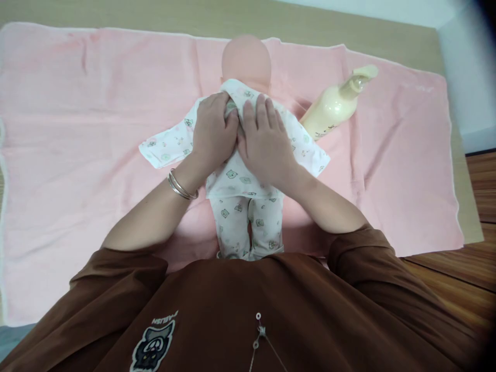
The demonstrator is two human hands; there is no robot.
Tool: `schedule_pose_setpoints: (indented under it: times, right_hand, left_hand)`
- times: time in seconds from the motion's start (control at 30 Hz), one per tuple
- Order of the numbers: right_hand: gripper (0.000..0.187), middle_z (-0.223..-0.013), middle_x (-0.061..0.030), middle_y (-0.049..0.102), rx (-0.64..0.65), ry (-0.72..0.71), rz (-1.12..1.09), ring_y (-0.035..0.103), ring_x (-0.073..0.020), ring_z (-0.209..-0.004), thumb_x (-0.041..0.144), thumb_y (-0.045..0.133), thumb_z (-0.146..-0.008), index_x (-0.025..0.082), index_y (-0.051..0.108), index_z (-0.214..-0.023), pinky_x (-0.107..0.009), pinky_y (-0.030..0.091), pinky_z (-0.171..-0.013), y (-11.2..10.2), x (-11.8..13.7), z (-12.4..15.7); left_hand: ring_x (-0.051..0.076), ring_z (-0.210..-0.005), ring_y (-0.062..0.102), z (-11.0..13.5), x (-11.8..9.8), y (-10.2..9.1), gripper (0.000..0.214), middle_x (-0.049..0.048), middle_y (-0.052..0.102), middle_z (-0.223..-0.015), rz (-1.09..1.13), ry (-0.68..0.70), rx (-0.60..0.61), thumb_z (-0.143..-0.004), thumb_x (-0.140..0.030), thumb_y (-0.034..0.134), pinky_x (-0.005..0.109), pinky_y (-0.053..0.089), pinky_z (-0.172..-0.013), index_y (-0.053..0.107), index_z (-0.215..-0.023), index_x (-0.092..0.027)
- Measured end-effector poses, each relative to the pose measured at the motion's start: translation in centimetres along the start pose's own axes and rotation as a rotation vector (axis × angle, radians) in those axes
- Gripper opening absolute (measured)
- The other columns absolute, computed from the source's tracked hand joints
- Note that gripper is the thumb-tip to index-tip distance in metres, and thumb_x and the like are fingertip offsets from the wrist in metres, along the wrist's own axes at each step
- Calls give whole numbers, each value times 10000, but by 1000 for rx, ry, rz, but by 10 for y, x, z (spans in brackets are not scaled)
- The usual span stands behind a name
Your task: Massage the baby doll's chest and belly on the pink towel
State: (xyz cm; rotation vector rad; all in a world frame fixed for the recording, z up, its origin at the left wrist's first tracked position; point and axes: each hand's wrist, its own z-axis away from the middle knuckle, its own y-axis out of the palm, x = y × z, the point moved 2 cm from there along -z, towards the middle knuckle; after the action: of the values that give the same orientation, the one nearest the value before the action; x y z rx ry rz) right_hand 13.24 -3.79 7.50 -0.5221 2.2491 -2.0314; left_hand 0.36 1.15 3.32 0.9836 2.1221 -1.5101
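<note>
A baby doll [245, 59] lies on its back on a pink towel [77, 129], dressed in a white printed top [232, 178] and matching trousers [248, 222]. My left hand [211, 132] rests on the doll's chest with its fingers curled into the cloth near the collar. Beside it, touching, my right hand [267, 137] lies flat on the chest with the fingers stretched toward the neck. Two silver bangles [180, 186] circle my left wrist.
A cream pump bottle [335, 106] lies on its side on the towel, right of the doll's arm. The towel covers a light wooden table [155, 15]. A wooden floor [465, 268] shows at the right. My brown shirt fills the foreground.
</note>
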Motion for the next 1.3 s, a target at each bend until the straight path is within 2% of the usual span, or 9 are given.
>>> schedule_pose_setpoints:
  times: [0.1,0.17,0.37,0.57,0.7,0.8,0.97,1.07,1.3]
  right_hand:
    - [568,-1541,-9,231,15,-61,-64,139,-253,-1454,354,220,-966,119,301,-1477,-442,160,-1235,-2,7,6]
    - [571,-1539,22,233,26,-54,-121,136,-239,-1456,344,210,-953,139,294,-1479,-446,161,-1236,0,-2,-2]
    - [580,-1516,-159,256,8,93,-97,186,-310,-1435,347,256,-999,-9,303,-1454,-461,221,-1203,12,-39,-33]
    - [572,-1507,-186,263,1,-4,37,237,-317,-1416,308,284,-987,-17,293,-1458,-466,232,-1194,4,-13,-11]
    - [593,-1540,-75,227,50,-59,-59,160,-287,-1447,359,201,-964,61,296,-1468,-473,199,-1215,-4,0,0]
    - [630,-1545,-2,217,100,-48,-97,135,-257,-1455,406,228,-931,108,264,-1485,-442,187,-1230,-3,-9,-8]
    - [565,-1504,-84,311,28,74,-57,246,-222,-1422,331,249,-956,73,320,-1453,-369,232,-1212,8,-33,-30]
    - [563,-1503,-127,299,16,86,-27,232,-246,-1427,330,256,-975,28,317,-1447,-406,222,-1209,11,-35,-32]
    - [621,-1531,-141,222,76,-19,28,181,-300,-1434,333,293,-945,2,249,-1468,-450,181,-1210,3,-13,-11]
  left_hand:
    - [271,-1119,510,-5,5,0,200,76,580,-1090,23,-18,44,-973,-365,362,487,384,-1026,544,-964,-284]
    - [291,-1187,470,-3,2,0,290,99,555,-1166,-21,-9,66,-969,-410,320,506,352,-1063,541,-1091,-268]
    - [343,-1395,220,19,-27,-4,560,141,329,-1465,-157,35,152,-922,-360,346,539,193,-1199,403,-1403,-79]
    - [274,-1232,450,7,-16,-9,293,30,562,-1240,27,126,118,-895,-286,421,474,348,-1125,612,-1116,-265]
    - [256,-982,545,-7,8,-4,276,64,599,-935,-10,29,48,-964,-297,322,464,429,-918,587,-897,-259]
    - [289,-1090,512,-4,4,-2,313,100,572,-1058,-74,2,59,-975,-330,274,486,393,-966,570,-1053,-260]
    - [343,-1364,261,16,-26,-5,563,172,343,-1433,-235,39,182,-907,-273,351,536,205,-1176,364,-1414,-28]
    - [336,-1413,154,18,-28,-5,547,84,304,-1476,-165,61,214,-906,-354,353,544,118,-1208,397,-1406,-135]
    - [314,-1105,488,-7,4,-4,268,122,549,-1063,-18,45,169,-910,-433,413,498,396,-982,555,-1045,-249]
